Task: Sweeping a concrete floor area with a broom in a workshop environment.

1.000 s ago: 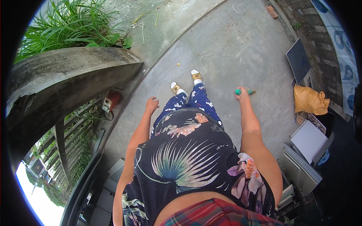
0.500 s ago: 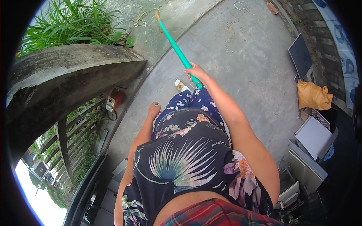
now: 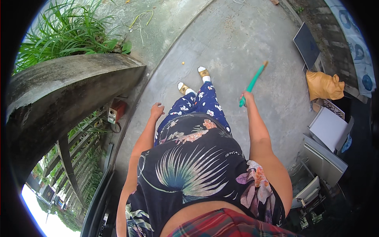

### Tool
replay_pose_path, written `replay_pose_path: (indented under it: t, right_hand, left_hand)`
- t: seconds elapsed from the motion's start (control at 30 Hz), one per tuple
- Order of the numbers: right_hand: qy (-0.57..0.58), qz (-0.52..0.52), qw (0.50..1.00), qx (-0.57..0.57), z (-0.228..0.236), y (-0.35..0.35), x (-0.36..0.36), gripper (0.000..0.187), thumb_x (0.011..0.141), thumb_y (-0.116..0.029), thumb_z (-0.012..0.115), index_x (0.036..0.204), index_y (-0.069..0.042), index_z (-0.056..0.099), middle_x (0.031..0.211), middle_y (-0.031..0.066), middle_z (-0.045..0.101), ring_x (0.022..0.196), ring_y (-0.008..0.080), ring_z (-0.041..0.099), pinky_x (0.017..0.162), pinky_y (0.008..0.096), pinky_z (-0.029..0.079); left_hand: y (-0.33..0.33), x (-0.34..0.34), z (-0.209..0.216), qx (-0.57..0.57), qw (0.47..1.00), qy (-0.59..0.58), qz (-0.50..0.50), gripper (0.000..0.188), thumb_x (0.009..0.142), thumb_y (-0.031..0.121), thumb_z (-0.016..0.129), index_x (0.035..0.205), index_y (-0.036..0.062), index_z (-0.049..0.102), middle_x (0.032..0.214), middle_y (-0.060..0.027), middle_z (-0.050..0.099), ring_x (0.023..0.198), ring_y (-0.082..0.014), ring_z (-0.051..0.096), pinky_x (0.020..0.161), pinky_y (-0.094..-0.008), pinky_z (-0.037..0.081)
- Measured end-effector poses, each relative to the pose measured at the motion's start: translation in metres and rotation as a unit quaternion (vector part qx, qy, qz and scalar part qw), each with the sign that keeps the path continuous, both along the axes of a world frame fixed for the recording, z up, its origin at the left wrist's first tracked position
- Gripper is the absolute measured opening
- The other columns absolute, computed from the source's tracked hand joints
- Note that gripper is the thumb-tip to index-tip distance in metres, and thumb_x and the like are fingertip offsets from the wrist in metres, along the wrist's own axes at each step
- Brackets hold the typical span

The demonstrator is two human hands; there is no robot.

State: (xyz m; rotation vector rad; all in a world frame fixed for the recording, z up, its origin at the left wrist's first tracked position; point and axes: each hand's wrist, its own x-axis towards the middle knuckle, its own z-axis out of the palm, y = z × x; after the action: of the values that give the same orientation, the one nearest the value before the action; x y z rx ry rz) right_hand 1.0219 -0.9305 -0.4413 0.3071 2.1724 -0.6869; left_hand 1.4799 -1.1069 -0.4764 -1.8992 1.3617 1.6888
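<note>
My right hand [image 3: 247, 97] is wrapped round the lower end of a green tube [image 3: 254, 82]. Its far end is orange-brown and points away and to the right, over the concrete floor. Whether that tip touches the floor I cannot tell. Out to the left of my thigh, my left hand [image 3: 157, 110] hangs with nothing in it, its fingers loosely apart. Between the two hands are my flowered blue trousers and my feet in brown sandals [image 3: 203, 72]. A small orange-yellow bit [image 3: 183, 63] lies on the floor to the left of my feet.
A curved concrete wall [image 3: 79, 73] and wooden slats flank the left, with long-leaved grass [image 3: 75, 29] behind. A thin yellow-green cord [image 3: 141, 19] lies far ahead. On the right are a dark panel [image 3: 306, 45], an orange sack [image 3: 324, 85] and stacked grey-white boards [image 3: 329, 130].
My right hand has swung the green tube from the middle ahead out to the right, and the tube now looks shorter. My right foot has come into view. The left hand stays by my thigh.
</note>
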Motion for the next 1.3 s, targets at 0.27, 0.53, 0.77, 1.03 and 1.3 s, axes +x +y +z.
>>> replay_pose_path:
  t: [0.27,0.53,0.77,1.03,1.3]
  right_hand:
    - [-0.183,-0.172,0.967,-0.045,-0.039,-0.122,0.029,0.012,0.068,-0.003,0.048,0.061,-0.010,0.041,0.049,0.0021,0.041,0.039,0.0153,0.043,0.036,0.0290,0.038]
    - [-0.297,0.128,0.929,-0.179,0.001,-0.221,0.119,0.025,0.073,-0.004,0.055,0.095,-0.001,0.045,0.054,0.0038,0.048,0.040,0.0128,0.045,0.035,0.0273,0.038]
    - [-0.051,0.314,0.937,-0.147,0.037,-0.162,0.066,0.043,0.073,-0.004,0.054,0.114,-0.006,0.039,0.057,0.0045,0.049,0.041,0.0123,0.047,0.035,0.0269,0.040]
    - [0.031,-0.024,0.997,-0.062,0.039,-0.077,-0.079,0.015,0.070,-0.002,0.048,0.081,-0.002,0.039,0.054,0.0062,0.045,0.040,0.0149,0.047,0.035,0.0286,0.041]
    - [-0.266,-0.238,0.926,-0.121,-0.005,-0.131,-0.172,0.010,0.074,-0.005,0.046,0.067,-0.010,0.040,0.050,0.0008,0.044,0.041,0.0119,0.043,0.036,0.0248,0.038]
  left_hand:
    - [-0.012,-0.014,0.005,-0.020,0.999,-0.003,-0.048,0.041,0.070,0.017,0.053,0.105,-0.0040,0.051,0.085,-0.0223,0.060,0.056,-0.0222,0.062,0.063,-0.0297,0.049]
    - [-0.003,-0.026,0.009,-0.020,0.999,-0.010,-0.049,0.040,0.070,0.017,0.053,0.104,-0.0048,0.052,0.084,-0.0210,0.061,0.056,-0.0234,0.062,0.064,-0.0309,0.049]
    - [-0.001,-0.046,-0.008,-0.027,0.998,-0.030,-0.053,0.041,0.070,0.016,0.053,0.107,-0.0031,0.050,0.081,-0.0192,0.061,0.056,-0.0213,0.062,0.055,-0.0288,0.047]
    - [-0.007,-0.128,0.008,-0.034,0.997,-0.031,-0.058,0.042,0.069,0.019,0.053,0.104,-0.0047,0.052,0.078,-0.0215,0.061,0.056,-0.0229,0.062,0.068,-0.0310,0.048]
    - [-0.030,-0.223,0.035,-0.047,0.998,-0.005,-0.044,0.041,0.070,0.017,0.052,0.105,-0.0040,0.051,0.069,-0.0195,0.061,0.058,-0.0226,0.063,0.070,-0.0310,0.047]
